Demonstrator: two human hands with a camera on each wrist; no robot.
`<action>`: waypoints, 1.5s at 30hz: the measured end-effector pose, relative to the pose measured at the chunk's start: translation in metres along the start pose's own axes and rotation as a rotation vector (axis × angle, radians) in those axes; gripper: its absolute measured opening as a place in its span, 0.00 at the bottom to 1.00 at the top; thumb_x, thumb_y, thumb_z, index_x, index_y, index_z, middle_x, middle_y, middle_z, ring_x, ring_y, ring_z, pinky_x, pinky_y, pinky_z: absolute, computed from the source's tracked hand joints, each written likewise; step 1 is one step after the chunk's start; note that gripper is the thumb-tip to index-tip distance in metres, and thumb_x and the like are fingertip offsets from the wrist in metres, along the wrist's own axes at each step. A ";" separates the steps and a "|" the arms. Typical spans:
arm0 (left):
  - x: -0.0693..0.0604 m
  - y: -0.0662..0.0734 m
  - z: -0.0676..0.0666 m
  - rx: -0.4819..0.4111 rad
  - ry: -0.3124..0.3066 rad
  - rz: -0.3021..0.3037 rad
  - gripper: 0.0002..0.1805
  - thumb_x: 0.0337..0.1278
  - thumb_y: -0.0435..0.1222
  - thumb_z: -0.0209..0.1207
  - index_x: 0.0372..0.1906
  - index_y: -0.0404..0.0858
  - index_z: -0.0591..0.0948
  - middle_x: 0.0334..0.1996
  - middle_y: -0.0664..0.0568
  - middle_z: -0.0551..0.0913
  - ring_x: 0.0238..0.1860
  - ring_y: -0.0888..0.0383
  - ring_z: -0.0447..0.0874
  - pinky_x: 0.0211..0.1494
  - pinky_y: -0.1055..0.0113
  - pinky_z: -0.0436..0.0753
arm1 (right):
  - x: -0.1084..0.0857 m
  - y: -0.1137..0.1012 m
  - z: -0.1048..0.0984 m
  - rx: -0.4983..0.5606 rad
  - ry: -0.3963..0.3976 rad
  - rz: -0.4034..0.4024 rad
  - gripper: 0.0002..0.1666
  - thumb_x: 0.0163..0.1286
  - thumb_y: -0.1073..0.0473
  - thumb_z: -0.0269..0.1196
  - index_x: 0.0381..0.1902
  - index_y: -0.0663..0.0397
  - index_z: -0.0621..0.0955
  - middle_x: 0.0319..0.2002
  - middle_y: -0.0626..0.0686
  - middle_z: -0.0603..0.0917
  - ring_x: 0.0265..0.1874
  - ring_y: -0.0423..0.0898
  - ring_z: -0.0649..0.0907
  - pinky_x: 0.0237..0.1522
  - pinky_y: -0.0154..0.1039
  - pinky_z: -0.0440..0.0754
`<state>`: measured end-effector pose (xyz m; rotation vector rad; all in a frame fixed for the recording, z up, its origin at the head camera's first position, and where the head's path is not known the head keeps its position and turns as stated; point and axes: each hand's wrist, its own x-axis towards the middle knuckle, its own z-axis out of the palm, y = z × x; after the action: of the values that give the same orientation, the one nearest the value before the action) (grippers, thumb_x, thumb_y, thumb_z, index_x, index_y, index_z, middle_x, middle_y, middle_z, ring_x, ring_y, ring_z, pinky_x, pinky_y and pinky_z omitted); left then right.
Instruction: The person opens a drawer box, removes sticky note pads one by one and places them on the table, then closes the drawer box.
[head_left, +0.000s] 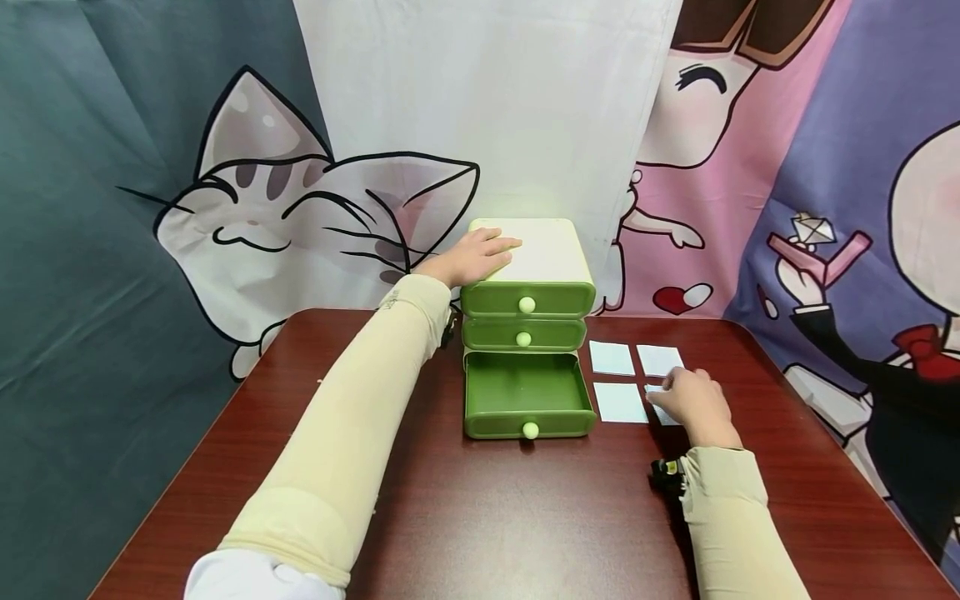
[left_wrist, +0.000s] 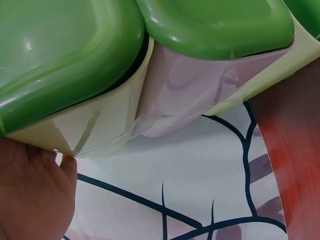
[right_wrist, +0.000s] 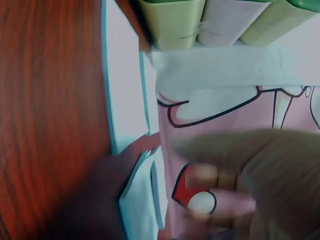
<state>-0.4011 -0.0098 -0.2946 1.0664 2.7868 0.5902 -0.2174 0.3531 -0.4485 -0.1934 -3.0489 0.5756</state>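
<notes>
My left hand [head_left: 472, 257] rests on the pale top of a small green-and-cream drawer cabinet [head_left: 547, 250], its fingers stretched over the left part. In the left wrist view, my left thumb [left_wrist: 68, 170] lies against the cabinet's side. The bottom drawer [head_left: 528, 387] is pulled out and its green inside is bare. My right hand [head_left: 697, 404] is bent over the front right pale-blue square pad [head_left: 666, 412] and partly covers it. In the right wrist view, the blurred right hand [right_wrist: 265, 175] hovers just above the pads [right_wrist: 125, 90], with nothing seen between thumb and fingers.
More pale square pads lie beside the cabinet: front left [head_left: 621, 403], back left [head_left: 611, 358] and back right [head_left: 660, 360]. All stand on a dark red-brown table [head_left: 525, 517]. A cartoon-printed curtain [head_left: 487, 100] hangs directly behind the table.
</notes>
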 end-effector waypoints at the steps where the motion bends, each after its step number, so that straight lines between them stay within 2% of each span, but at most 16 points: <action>1: 0.000 0.000 0.000 -0.001 0.000 0.000 0.28 0.81 0.52 0.36 0.79 0.55 0.62 0.81 0.46 0.46 0.81 0.46 0.36 0.80 0.46 0.42 | 0.002 -0.002 0.002 0.007 0.022 -0.080 0.17 0.62 0.52 0.69 0.32 0.62 0.80 0.33 0.64 0.78 0.37 0.64 0.77 0.38 0.57 0.76; 4: 0.001 0.000 0.000 0.001 -0.002 -0.001 0.28 0.81 0.52 0.36 0.79 0.55 0.62 0.81 0.45 0.46 0.81 0.46 0.36 0.80 0.46 0.42 | 0.008 -0.013 0.009 0.035 0.055 -0.285 0.10 0.60 0.58 0.70 0.29 0.58 0.81 0.29 0.57 0.79 0.32 0.53 0.77 0.36 0.51 0.76; 6: 0.001 -0.001 0.000 0.002 -0.003 -0.002 0.28 0.81 0.52 0.36 0.79 0.55 0.62 0.81 0.46 0.46 0.81 0.46 0.36 0.80 0.46 0.42 | 0.009 -0.022 0.013 0.056 0.075 -0.360 0.08 0.59 0.59 0.70 0.28 0.56 0.81 0.29 0.55 0.79 0.32 0.50 0.77 0.37 0.49 0.76; 12: 0.001 0.000 0.000 -0.006 -0.010 -0.008 0.28 0.81 0.52 0.36 0.79 0.55 0.62 0.82 0.46 0.45 0.81 0.47 0.35 0.80 0.45 0.41 | 0.001 -0.058 0.009 0.096 0.129 -0.466 0.10 0.65 0.58 0.68 0.26 0.46 0.79 0.23 0.43 0.78 0.24 0.42 0.74 0.30 0.41 0.73; 18: 0.001 0.000 0.000 -0.002 -0.003 -0.004 0.28 0.81 0.52 0.36 0.79 0.55 0.62 0.82 0.46 0.46 0.81 0.46 0.36 0.80 0.46 0.41 | -0.019 -0.097 0.000 0.045 0.198 -0.600 0.07 0.65 0.55 0.69 0.30 0.40 0.80 0.20 0.35 0.76 0.20 0.36 0.73 0.24 0.38 0.72; 22: 0.002 -0.001 0.001 0.004 0.009 0.002 0.28 0.81 0.52 0.36 0.79 0.54 0.62 0.81 0.46 0.47 0.81 0.46 0.38 0.80 0.46 0.41 | -0.031 -0.120 0.002 -0.023 0.146 -0.759 0.05 0.65 0.53 0.70 0.33 0.39 0.83 0.18 0.33 0.74 0.18 0.32 0.71 0.22 0.35 0.71; 24: 0.003 -0.001 0.001 0.006 0.013 0.004 0.28 0.81 0.52 0.36 0.79 0.54 0.63 0.81 0.46 0.47 0.81 0.46 0.38 0.80 0.46 0.41 | -0.035 -0.129 0.006 -0.051 0.103 -0.832 0.03 0.65 0.52 0.71 0.35 0.39 0.85 0.20 0.33 0.78 0.19 0.31 0.73 0.23 0.35 0.75; 27: 0.004 -0.001 0.001 0.006 0.012 0.004 0.28 0.81 0.52 0.36 0.79 0.54 0.63 0.81 0.46 0.47 0.81 0.46 0.38 0.80 0.46 0.41 | -0.040 -0.140 0.016 -0.076 0.043 -0.898 0.05 0.65 0.53 0.71 0.38 0.42 0.88 0.26 0.35 0.84 0.21 0.32 0.78 0.26 0.37 0.80; 29: 0.004 -0.001 0.000 0.006 0.002 0.004 0.28 0.81 0.52 0.36 0.79 0.54 0.63 0.81 0.46 0.47 0.81 0.47 0.38 0.80 0.46 0.42 | -0.042 -0.145 0.023 -0.089 0.019 -0.914 0.05 0.65 0.54 0.71 0.39 0.42 0.88 0.29 0.35 0.86 0.24 0.34 0.81 0.29 0.40 0.82; 37: 0.006 -0.001 -0.004 0.004 -0.016 -0.001 0.28 0.81 0.52 0.35 0.79 0.53 0.63 0.81 0.45 0.48 0.81 0.46 0.40 0.80 0.47 0.41 | -0.051 -0.158 0.037 -0.197 -0.014 -0.858 0.03 0.63 0.54 0.72 0.34 0.43 0.87 0.22 0.40 0.82 0.21 0.42 0.82 0.24 0.43 0.81; 45: 0.008 0.001 -0.004 -0.013 -0.017 -0.009 0.28 0.81 0.52 0.34 0.78 0.53 0.64 0.81 0.45 0.47 0.81 0.45 0.40 0.80 0.44 0.41 | -0.047 -0.158 0.045 -0.218 0.016 -0.792 0.10 0.63 0.53 0.72 0.42 0.47 0.88 0.30 0.45 0.88 0.27 0.47 0.87 0.28 0.46 0.83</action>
<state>-0.4074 -0.0057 -0.2904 1.0506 2.7684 0.5945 -0.1920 0.1850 -0.4326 0.9445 -2.8074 0.1755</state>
